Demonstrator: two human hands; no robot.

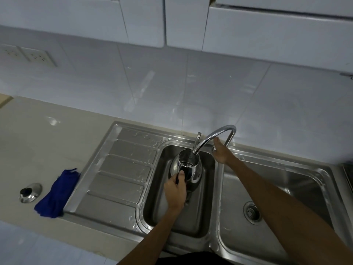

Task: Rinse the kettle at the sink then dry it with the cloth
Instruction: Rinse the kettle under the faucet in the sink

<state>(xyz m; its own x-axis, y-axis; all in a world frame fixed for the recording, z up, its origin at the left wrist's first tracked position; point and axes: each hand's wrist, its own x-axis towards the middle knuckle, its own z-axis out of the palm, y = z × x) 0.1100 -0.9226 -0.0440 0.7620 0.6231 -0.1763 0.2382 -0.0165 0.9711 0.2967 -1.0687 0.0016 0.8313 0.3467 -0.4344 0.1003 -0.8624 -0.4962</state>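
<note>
Kettle sits low in the left basin of the sink, mouth up, lid off, right under the faucet spout. My left hand is wrapped around its dark handle, holding it steady. My right hand reaches to the base of the faucet, fingers at the lever; whether they have closed on it I cannot tell. No stream visible from the spout. Some water seems to sit inside the kettle, though reflections make that uncertain. Reading: rinse step, not yet drying. Next move likely calls for working the tap, then swirling and tipping out. Blue cloth lies on the counter left of the drainboard, beside the lid.
</note>
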